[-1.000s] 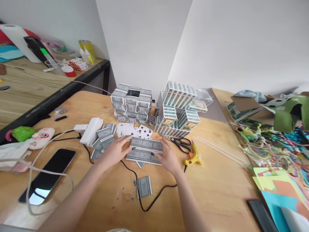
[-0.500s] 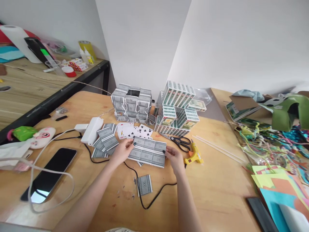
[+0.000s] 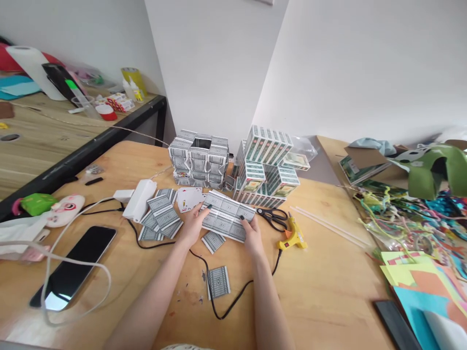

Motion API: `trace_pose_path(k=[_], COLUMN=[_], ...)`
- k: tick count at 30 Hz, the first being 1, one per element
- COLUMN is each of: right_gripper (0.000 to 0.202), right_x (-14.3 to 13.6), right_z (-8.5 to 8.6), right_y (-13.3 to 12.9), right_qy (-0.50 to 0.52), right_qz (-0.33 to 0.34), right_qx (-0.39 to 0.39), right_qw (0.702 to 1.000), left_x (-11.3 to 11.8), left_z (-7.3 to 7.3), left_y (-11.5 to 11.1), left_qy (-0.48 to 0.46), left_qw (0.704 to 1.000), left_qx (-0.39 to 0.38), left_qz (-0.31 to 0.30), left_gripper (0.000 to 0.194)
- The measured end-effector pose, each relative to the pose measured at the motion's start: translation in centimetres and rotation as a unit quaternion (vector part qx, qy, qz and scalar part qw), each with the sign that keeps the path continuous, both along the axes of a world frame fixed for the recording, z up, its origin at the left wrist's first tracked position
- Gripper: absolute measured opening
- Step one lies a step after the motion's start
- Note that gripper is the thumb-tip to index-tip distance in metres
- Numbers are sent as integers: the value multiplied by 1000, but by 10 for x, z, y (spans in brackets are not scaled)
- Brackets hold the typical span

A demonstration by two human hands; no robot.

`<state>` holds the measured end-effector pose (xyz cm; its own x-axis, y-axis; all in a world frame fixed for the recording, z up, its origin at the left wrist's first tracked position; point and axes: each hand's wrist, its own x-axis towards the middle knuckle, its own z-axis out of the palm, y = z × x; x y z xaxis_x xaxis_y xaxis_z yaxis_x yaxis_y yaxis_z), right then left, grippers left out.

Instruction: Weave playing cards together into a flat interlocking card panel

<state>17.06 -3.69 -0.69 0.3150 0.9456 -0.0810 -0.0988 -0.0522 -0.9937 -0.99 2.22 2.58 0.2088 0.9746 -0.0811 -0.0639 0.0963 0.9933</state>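
Note:
Between my two hands is a flat panel of joined playing cards (image 3: 228, 214), grey patterned backs up, tilted down to the right. My left hand (image 3: 193, 226) pinches its left end and my right hand (image 3: 251, 232) grips its right end, thumbs on top. Under and beside the panel lie a loose card (image 3: 213, 241) and some face-up cards (image 3: 188, 198). Left of my left hand is a spread of face-down cards (image 3: 162, 214). Another card (image 3: 219, 282) rests nearer me, crossed by a black cord. Behind stands a block built of folded cards (image 3: 199, 160).
Stacked card boxes (image 3: 268, 167) stand behind the panel. Black scissors (image 3: 273, 218), a yellow glue gun (image 3: 293, 236) and glue sticks (image 3: 328, 226) lie right. A phone (image 3: 75, 267), white cable and power strip (image 3: 139, 199) lie left. Coloured paper (image 3: 419, 291) and craft scraps cover the right edge.
The panel has tilted and shifted slightly up and right, uncovering more of the loose card beneath. My right hand has moved left, with its thumb now over the panel's top.

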Motion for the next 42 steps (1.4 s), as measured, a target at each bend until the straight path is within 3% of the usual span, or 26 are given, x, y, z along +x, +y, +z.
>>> trace_pose_path(k=[6,10,13,21,26,34,39,42], right_gripper=[68,70,63,54,55,52,55,55], right_x=[0,-2,-3,-8,-11,-13,-12,-11], right_z=[2,10,12,11,6,7,8,9], right_y=[-2,-8,-10,-9,-8,-9,-8,-9], right_qy=[75,188,235,158,113,63,48,62], right_qz=[12,37,46,4,-30,-60,-55,-50], right_qx=[11,-3,-18,2,17,49,37,32], right_qw=[997,981,971,987,993,995,997,996], left_x=[-11,-13,-13,-7,-4,-10,-10,-8], left_z=[1,-3,-5,-6,-5,1,-2,-8], left_y=[10,9,9,7,6,6,5,3], left_qy=[-88,-265,-313,-205,-175,-227,-157,-45], left_qw=[992,952,934,967,972,950,973,995], left_qx=[-64,-129,-147,-148,-150,-173,-126,-55], left_qz=[-66,-86,-85,-26,-44,-124,-114,-76], left_gripper=[57,63,63,60,65,71,67,60])
